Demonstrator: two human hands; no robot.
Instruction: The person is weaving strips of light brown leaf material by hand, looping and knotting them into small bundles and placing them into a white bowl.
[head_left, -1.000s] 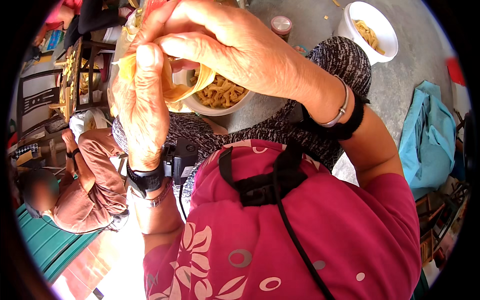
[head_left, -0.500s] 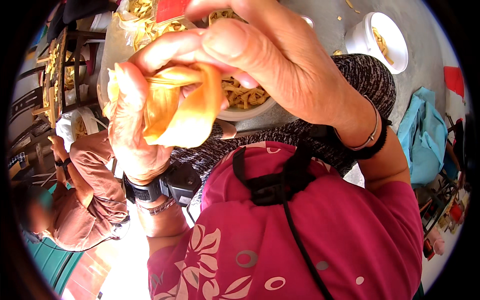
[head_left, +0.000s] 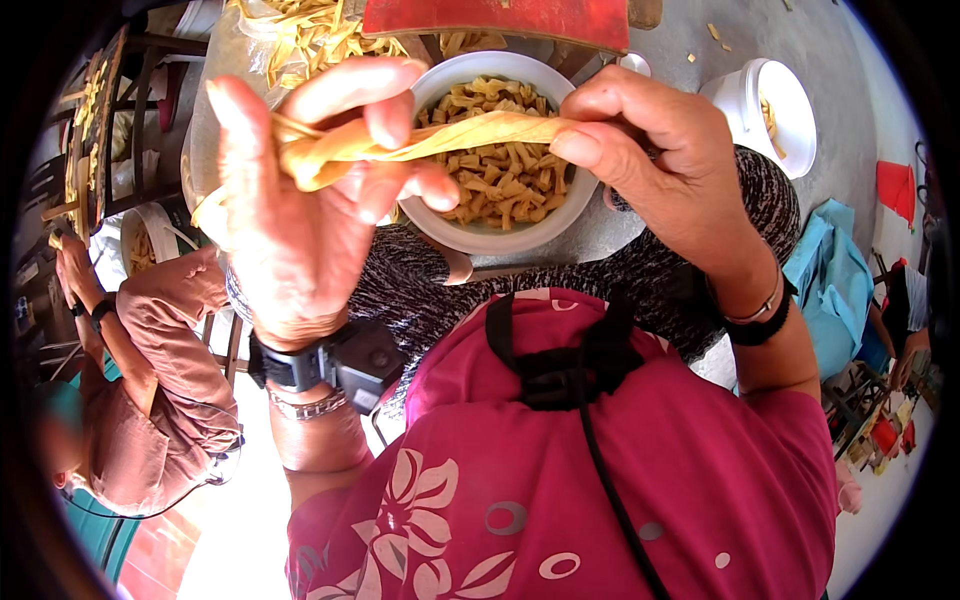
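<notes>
Pinched between both hands, left hand (head_left: 300,210) and right hand (head_left: 650,160), a yellow strip (head_left: 450,140) stretches taut above the bowl (head_left: 490,235) of cut pieces, seemingly mid-twist; a steady pull likely follows.

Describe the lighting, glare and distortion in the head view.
Head view: daylight, even on the left hand, right hand and the yellow strip stretched between them; overexposed white glare at lower left; fisheye bends the edges, black vignette around the rim; the person at left is blurred.
</notes>
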